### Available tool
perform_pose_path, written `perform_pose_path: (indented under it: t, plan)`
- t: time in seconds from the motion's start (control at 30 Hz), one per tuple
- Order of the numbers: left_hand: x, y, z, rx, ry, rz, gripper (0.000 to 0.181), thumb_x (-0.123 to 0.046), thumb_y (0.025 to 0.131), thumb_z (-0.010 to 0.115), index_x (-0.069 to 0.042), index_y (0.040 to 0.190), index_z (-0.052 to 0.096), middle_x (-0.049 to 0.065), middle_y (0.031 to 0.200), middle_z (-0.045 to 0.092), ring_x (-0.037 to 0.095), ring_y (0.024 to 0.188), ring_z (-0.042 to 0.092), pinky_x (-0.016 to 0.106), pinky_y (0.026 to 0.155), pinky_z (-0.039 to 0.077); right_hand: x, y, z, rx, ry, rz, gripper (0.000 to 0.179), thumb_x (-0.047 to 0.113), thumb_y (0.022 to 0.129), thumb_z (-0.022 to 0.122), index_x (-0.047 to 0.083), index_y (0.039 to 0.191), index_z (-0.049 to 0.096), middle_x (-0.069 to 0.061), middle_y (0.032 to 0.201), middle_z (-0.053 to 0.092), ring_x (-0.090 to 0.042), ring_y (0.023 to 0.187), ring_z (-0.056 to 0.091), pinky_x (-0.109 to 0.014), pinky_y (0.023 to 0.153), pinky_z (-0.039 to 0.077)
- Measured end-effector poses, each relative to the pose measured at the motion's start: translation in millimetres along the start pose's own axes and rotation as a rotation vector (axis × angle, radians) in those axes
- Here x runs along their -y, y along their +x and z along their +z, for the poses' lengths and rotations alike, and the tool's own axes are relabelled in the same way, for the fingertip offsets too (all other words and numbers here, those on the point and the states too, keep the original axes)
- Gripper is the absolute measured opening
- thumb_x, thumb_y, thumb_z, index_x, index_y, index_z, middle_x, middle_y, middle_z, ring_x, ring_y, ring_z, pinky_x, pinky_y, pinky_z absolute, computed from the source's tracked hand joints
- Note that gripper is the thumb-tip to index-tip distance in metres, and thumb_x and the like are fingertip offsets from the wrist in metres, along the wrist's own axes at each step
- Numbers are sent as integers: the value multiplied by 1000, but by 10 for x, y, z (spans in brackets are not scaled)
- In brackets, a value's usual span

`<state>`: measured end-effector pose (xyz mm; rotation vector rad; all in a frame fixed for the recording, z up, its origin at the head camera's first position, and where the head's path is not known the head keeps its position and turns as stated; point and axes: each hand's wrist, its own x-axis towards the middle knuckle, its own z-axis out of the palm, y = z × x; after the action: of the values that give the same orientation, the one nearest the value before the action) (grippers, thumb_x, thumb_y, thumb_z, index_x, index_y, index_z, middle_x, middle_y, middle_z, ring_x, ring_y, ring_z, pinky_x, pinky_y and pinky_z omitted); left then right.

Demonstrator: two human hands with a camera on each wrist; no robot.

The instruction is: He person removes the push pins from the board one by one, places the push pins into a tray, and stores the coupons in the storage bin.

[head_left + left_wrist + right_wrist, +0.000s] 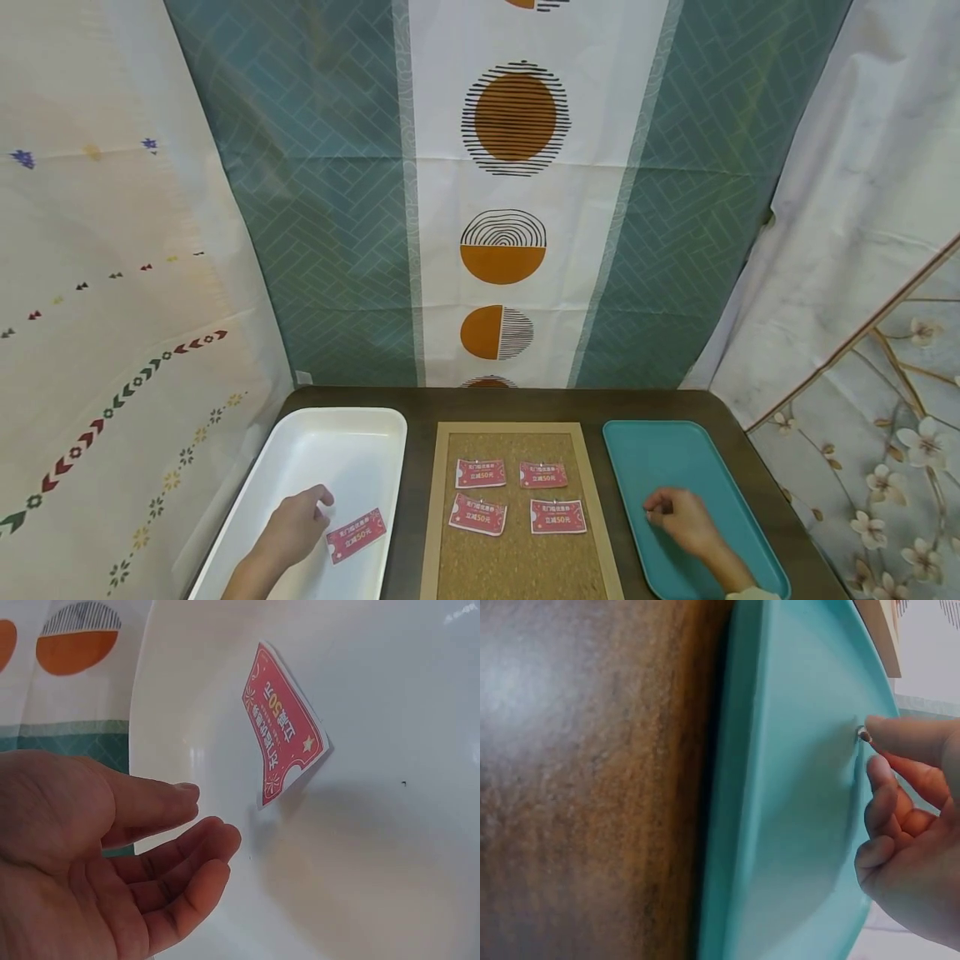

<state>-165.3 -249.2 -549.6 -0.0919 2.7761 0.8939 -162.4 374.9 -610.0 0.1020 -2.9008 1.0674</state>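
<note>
Over the white tray (347, 421), my left hand (294, 527) hangs with loosely bent fingers and nothing between them. A pink paper coupon (356, 536) lies in that tray just beyond the fingertips; the left wrist view shows the coupon (283, 724) bent and apart from the hand (112, 855). My right hand (686, 521) is above the teal tray (660, 450). Its thumb and forefinger pinch a tiny shiny thumbtack (862, 734), mostly covered by the fingertips. Between the trays lies a wood-framed corkboard (517, 571) with several pink coupons (558, 517) on it.
The dark wooden table (420, 404) carries both trays and the corkboard. Patterned cloth (495, 187) hangs behind the table, with pale cloths at the left and right sides. A tiny dark speck (403, 783) shows on the white tray.
</note>
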Motion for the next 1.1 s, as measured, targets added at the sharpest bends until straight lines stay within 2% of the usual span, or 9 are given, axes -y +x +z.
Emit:
perform_pose_path:
  t: [0.17, 0.33, 0.5, 0.67, 0.87, 1.1]
  plan:
    - [-63, 16, -26, -50, 18, 33, 26, -3, 94, 71, 5, 118, 67, 7, 88, 72, 19, 75, 67, 36, 63, 57, 121, 21, 19, -61, -40, 16, 18, 6, 75, 89, 12, 86, 76, 5, 80, 64, -1, 73, 52, -29, 67, 46]
    - [-139, 46, -21, -110, 23, 64, 26, -7, 94, 73, 3, 118, 68, 9, 93, 74, 23, 82, 71, 39, 67, 59, 276, 80, 37, -42, -29, 16, 15, 9, 80, 87, 11, 92, 78, 4, 82, 63, -3, 71, 49, -29, 65, 43]
    - [-238, 37, 15, -158, 12, 87, 24, -7, 93, 75, 3, 114, 70, 8, 89, 74, 22, 79, 71, 41, 69, 59, 409, 133, 42, -32, -3, 8, 14, 6, 82, 86, 12, 92, 78, 6, 81, 62, -3, 69, 49, -28, 64, 42]
    - [-336, 40, 28, -179, 0, 93, 23, -11, 95, 74, 2, 114, 70, 8, 89, 73, 20, 78, 69, 42, 70, 59, 500, 174, 68, -59, 17, -38, 14, 4, 82, 86, 12, 90, 78, 7, 79, 63, -1, 66, 48, -26, 62, 42]
    - [-442, 52, 26, -207, -27, 132, 22, -13, 96, 73, 1, 113, 71, 8, 91, 74, 19, 78, 68, 41, 71, 59, 649, 240, 138, -32, 36, -41, 12, 4, 85, 85, 12, 90, 78, 7, 81, 64, -2, 70, 50, -26, 64, 44]
    - [-597, 85, 105, -230, -58, 171, 19, -11, 95, 75, 0, 111, 72, 8, 90, 74, 18, 76, 68, 41, 73, 60, 805, 296, 264, 2, 75, -72, 11, 2, 86, 82, 10, 90, 77, 8, 79, 62, -3, 71, 52, -26, 65, 45]
